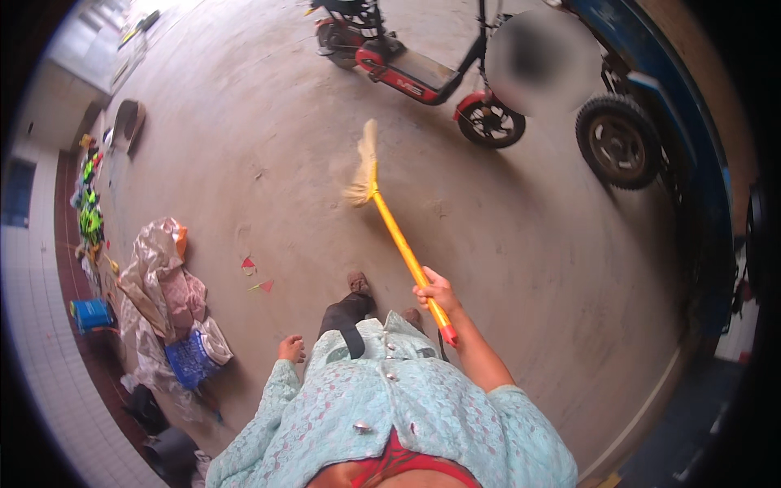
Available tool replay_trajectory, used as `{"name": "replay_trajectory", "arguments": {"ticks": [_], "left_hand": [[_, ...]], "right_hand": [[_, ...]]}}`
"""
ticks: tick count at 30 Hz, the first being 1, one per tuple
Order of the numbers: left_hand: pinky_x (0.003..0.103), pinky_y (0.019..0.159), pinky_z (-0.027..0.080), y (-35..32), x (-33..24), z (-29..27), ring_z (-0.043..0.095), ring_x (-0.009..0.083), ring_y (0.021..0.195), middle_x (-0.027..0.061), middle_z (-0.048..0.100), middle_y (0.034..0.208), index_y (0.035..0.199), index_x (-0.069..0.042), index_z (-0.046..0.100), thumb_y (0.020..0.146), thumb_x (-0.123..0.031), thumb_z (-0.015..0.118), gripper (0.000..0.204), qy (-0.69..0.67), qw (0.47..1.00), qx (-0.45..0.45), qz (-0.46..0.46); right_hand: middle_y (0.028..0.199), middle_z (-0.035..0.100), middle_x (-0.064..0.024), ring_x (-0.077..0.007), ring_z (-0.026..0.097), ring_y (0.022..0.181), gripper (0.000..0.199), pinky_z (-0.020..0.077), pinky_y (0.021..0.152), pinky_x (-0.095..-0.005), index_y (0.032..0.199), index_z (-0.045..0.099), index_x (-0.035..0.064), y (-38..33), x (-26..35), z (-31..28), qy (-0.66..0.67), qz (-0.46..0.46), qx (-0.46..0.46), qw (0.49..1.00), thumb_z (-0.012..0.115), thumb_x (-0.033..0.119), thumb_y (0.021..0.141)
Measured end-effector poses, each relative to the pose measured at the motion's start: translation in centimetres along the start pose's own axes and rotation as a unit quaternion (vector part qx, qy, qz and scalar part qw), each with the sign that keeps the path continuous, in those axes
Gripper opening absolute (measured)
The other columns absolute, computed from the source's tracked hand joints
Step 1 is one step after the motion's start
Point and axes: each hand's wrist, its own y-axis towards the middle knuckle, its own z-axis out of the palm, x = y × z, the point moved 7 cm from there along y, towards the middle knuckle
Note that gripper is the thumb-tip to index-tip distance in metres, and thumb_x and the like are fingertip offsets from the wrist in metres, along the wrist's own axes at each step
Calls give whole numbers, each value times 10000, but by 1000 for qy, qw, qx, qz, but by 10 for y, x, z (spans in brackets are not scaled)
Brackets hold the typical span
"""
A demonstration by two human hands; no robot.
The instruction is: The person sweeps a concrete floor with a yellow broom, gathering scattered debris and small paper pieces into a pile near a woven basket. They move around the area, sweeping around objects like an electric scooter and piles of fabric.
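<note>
My right hand is wrapped round the yellow handle of a broom, close to its red end cap. The handle slants away to the far left, and the pale bristles fan out over the concrete floor ahead of my feet; whether they touch it I cannot tell. Low at my left side hangs my left hand, holding nothing, its fingers loosely bent and a little apart. Two small red scraps lie on the floor beyond it.
A red and black electric scooter stands far ahead. To its right is a blue vehicle with a thick black wheel. Along the left wall lie sacks and cloths, a blue bag, a blue container and bright green items.
</note>
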Motion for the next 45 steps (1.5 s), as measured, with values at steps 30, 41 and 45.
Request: {"name": "replay_trajectory", "arguments": {"ticks": [30,41,45], "left_hand": [[293,410,464,58,-91,4,517,148,472,53,534,729,1027,-55,496,747,-134,458,293,-289,939,-132,-131],[283,386,450,44,-95,84,513,133,463,51,537,719,1041,-49,492,738,-133,459,316,-382,907,-141,-106],[280,372,441,45,-73,91,507,134,452,49,532,681,1027,-53,499,738,-131,459,302,-467,856,-174,-139]], "right_hand": [[553,458,-108,-145,433,382,156,383,341,-215,546,437,-21,260,213,41,-287,180,-104,935,392,12,692],[674,442,-77,-86,422,481,175,404,408,-179,899,324,38,373,235,213,-87,212,78,970,422,6,757],[677,449,-71,-80,427,493,152,404,409,-180,889,353,30,366,248,228,-174,201,118,957,427,14,757]]}}
